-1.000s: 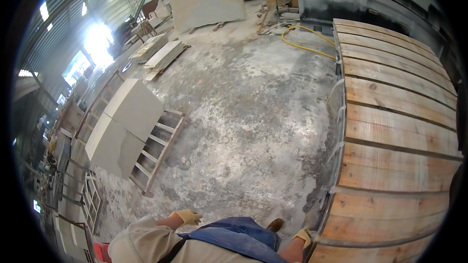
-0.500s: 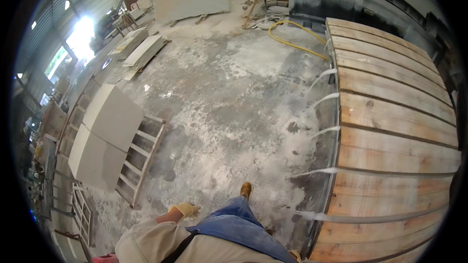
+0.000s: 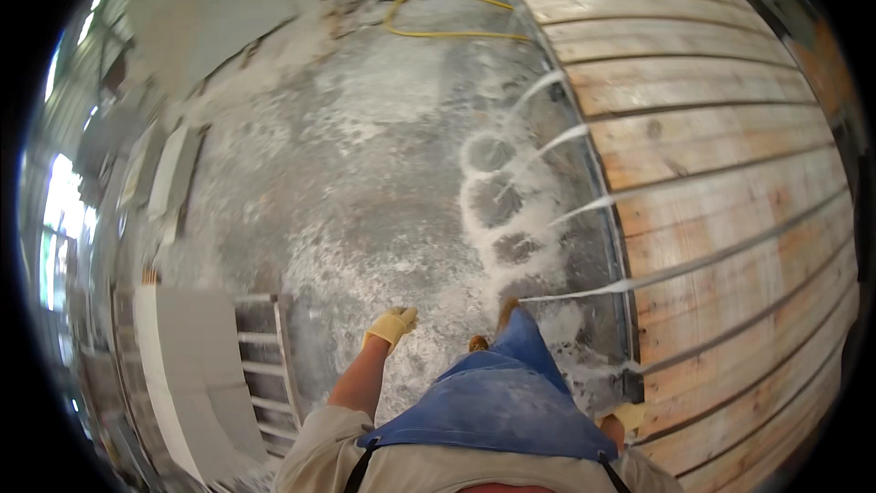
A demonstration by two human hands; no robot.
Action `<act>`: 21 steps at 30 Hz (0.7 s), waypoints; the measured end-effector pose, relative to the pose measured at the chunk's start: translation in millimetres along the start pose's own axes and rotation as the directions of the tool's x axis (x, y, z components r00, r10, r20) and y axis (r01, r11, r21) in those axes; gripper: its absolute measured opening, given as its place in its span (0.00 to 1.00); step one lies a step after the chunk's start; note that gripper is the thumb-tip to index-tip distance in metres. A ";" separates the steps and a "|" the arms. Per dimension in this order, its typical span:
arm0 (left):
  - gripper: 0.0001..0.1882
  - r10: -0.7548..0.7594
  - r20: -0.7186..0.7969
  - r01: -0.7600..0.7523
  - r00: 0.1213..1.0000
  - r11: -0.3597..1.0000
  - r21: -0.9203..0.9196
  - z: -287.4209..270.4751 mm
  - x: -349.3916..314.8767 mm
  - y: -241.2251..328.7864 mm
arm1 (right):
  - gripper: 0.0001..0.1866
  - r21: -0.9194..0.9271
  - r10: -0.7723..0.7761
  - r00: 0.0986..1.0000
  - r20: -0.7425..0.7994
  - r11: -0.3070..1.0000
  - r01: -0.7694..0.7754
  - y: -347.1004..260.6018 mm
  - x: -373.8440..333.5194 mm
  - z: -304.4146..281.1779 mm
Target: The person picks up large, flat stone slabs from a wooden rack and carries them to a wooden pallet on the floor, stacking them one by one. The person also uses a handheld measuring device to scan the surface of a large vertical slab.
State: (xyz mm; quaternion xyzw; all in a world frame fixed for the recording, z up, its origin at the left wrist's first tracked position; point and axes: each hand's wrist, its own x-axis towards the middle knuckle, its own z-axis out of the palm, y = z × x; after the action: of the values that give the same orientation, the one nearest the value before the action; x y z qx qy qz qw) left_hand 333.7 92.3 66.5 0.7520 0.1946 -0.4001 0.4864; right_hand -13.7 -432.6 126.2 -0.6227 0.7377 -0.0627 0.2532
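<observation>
My left hand [image 3: 391,327], in a pale yellow glove, hangs over the floor in front of me with its arm stretched forward. Its fingers are loosely bent, and nothing shows in them. At my right side, my right hand [image 3: 628,415] in the same kind of glove is beside the near left edge of a large slatted wooden platform [image 3: 721,233]. Its fingers are too hidden to make out, and whether it touches the wood is unclear. A blue apron [image 3: 511,393] covers my front, and a brown boot [image 3: 478,343] shows beyond it.
White streams of water [image 3: 570,211] run off the platform's left side onto the wet concrete floor [image 3: 374,183]. Pale stone blocks [image 3: 187,374] rest on a slatted rack [image 3: 265,370] at left. A yellow hose [image 3: 438,35] and a large slab [image 3: 205,18] are farther off.
The view has turned to the right and I have moved forward along the platform. My left arm now reaches farther out, and my right glove has come more into view.
</observation>
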 end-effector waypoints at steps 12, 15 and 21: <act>0.29 0.023 0.034 -0.023 0.999 1.000 0.002 -21.0 103.6 176.9 | 0.28 0.432 -0.088 0.994 0.070 0.901 0.049 -198.1 82.3 48.9; 0.27 -0.036 -0.061 0.030 0.997 0.996 -0.089 -58.3 122.1 170.3 | 0.30 0.295 -0.388 0.920 0.060 0.887 0.355 -371.2 20.7 97.1; 0.27 -0.204 -0.131 0.162 0.970 0.948 -0.275 -105.9 154.5 166.8 | 0.24 0.294 -0.723 0.522 0.452 0.673 0.678 -574.6 3.4 269.0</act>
State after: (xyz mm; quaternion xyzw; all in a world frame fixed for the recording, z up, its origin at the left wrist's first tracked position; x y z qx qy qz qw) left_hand 584.4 96.1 62.3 0.6889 0.3528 -0.3536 0.5253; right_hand 617.1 -500.4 127.1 -0.8464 0.3196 -0.0133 0.4258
